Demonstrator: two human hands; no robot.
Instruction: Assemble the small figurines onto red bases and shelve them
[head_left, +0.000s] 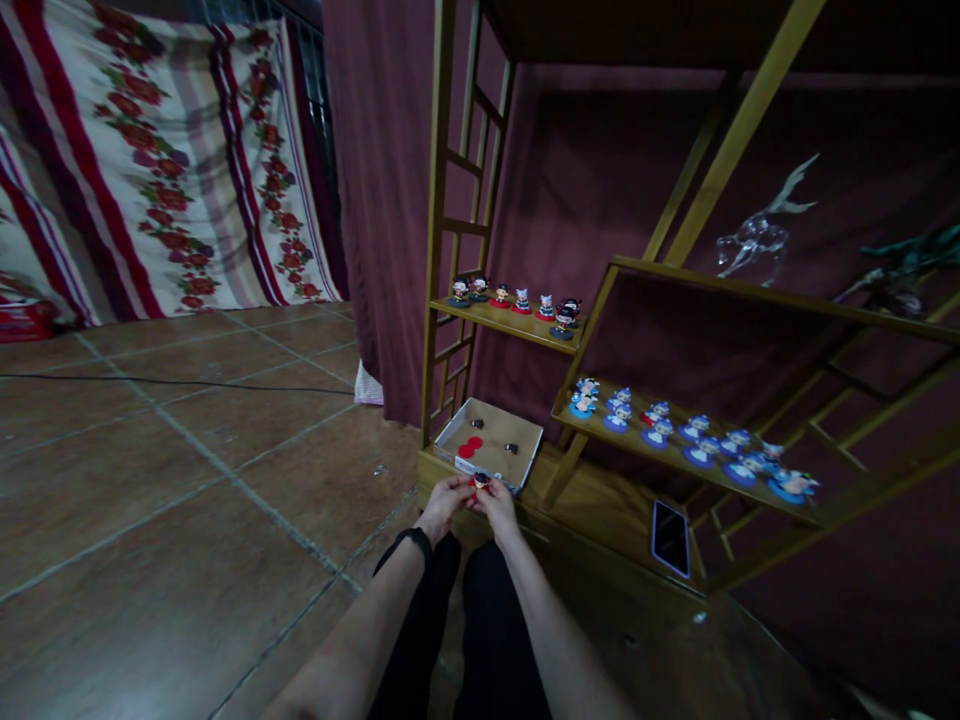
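Observation:
Between my two hands is a small figurine (481,481) with black hair and red on its body, held just in front of a shallow box. The fingers of my left hand (448,500) pinch it from the left. From the right, my right hand (496,502) closes on it too. The open cardboard box (517,425) sits on the shelf's lowest board. Inside lie a few red discs (466,451) and two small dark pieces, one a dark figure part (511,449) at the right, the other a dark piece (477,424) near the back.
A wooden display shelf (592,510) stands ahead. Several figurines (523,300) line its upper left board; several blue-based figurines (658,430) stand on the right board. A phone (670,540) lies low right. Glass ornament (757,235) sits above. A cable (187,381) crosses the tiled floor.

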